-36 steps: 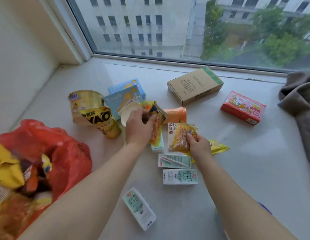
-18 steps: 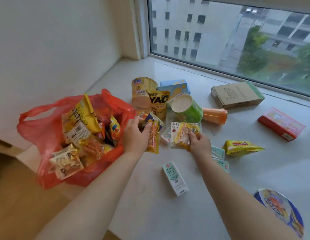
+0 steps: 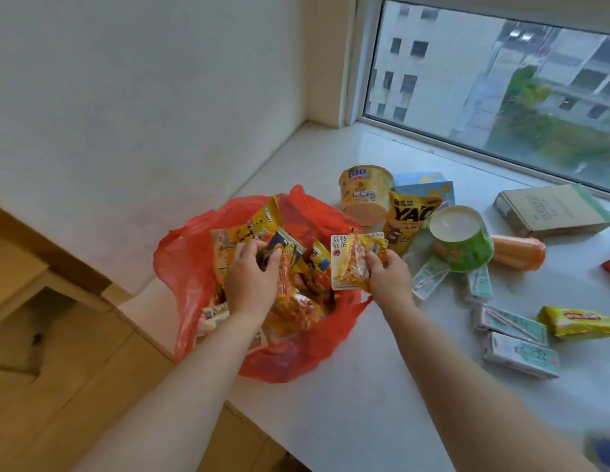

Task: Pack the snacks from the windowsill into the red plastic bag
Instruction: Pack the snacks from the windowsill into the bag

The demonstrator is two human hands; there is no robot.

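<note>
Snacks (image 3: 356, 264) gripped in both hands (image 3: 251, 284) over the red bag's (image 3: 181, 267) open mouth.

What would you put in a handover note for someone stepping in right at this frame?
Left hand: grip shut on snack packets, over the open red plastic bag.
Right hand: grip shut on a yellow packet and white sachet at the bag's right rim, not yet inside.
Done: bag already holds many packets.
Left on the windowsill: noodle cup, YAO pouch, green cup, blue box, orange pack, cardboard box, small drink cartons, yellow bar.
Next, probably: drop both handfuls in, then collect the rest.
</note>
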